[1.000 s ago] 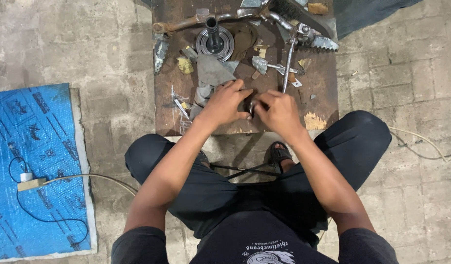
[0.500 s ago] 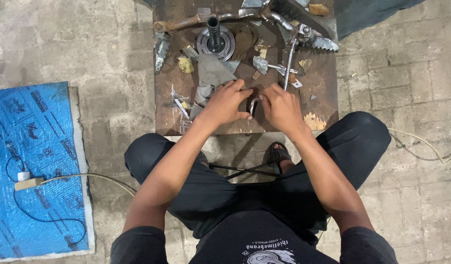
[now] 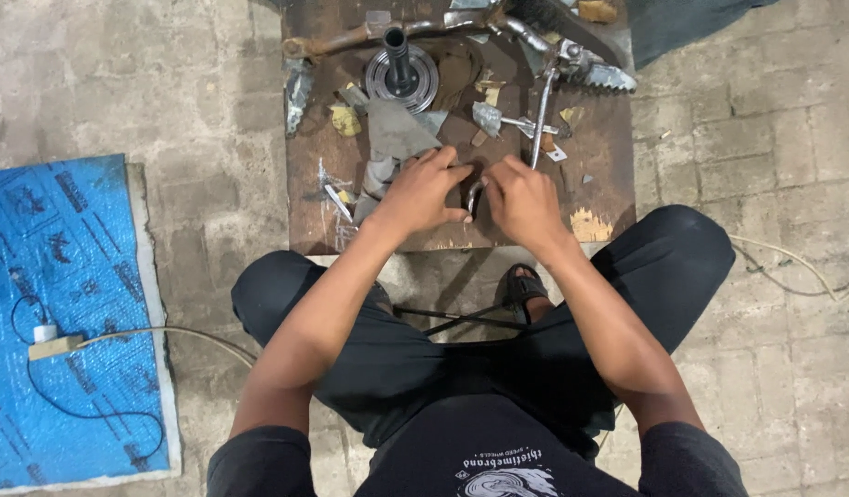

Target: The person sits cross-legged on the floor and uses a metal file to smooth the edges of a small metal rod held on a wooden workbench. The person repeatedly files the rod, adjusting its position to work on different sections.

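Observation:
Both hands meet over the near part of a low brown wooden board (image 3: pixel 608 166). My left hand (image 3: pixel 422 193) and my right hand (image 3: pixel 524 201) together pinch a small curved metal piece (image 3: pixel 473 195) between their fingertips. Just beyond the left hand lies a grey metal plate (image 3: pixel 395 129). A thin metal rod (image 3: pixel 540 120) runs away from the right hand toward the back of the board. Most of the small piece is hidden by the fingers.
A round metal hub with an upright shaft (image 3: pixel 401 74) stands at the back of the board. A toothed metal part (image 3: pixel 601 75) lies back right among scraps. A blue mat (image 3: pixel 65 276) with a cable and small plug (image 3: pixel 54 345) covers the brick floor on the left.
The hands have stayed together over the same spot; only the fingers have shifted slightly on the small piece.

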